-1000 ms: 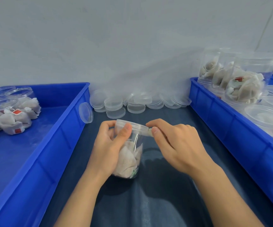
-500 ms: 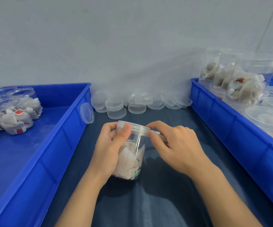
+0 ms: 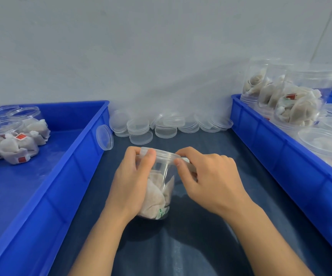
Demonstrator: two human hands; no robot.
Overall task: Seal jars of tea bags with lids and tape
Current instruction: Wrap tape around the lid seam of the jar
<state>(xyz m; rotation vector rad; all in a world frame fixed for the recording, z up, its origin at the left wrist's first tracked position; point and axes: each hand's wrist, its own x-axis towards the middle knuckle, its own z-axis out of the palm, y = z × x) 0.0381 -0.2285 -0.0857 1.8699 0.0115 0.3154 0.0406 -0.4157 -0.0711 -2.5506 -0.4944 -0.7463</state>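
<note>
A clear jar [image 3: 162,182] with tea bags stands on the dark mat, its clear lid [image 3: 162,154] on top. My left hand [image 3: 130,184] wraps the jar's left side, thumb pressed against the lid's rim. On the right, my right hand [image 3: 211,182] pinches a thin clear tape strip [image 3: 187,161] at the lid's right edge; the thumb tip touches the rim. Most of the strip is hidden by the fingers.
A blue bin [image 3: 65,176] on the left holds several jars of tea bags [image 3: 17,144]. Another blue bin [image 3: 280,148] on the right holds filled jars [image 3: 298,104], some stacked. Loose clear lids [image 3: 161,126] lie along the wall; one lid [image 3: 104,137] leans on the left bin.
My right thumb and fingers have shifted slightly down along the lid's right edge. The jar and my left hand have stayed almost still.
</note>
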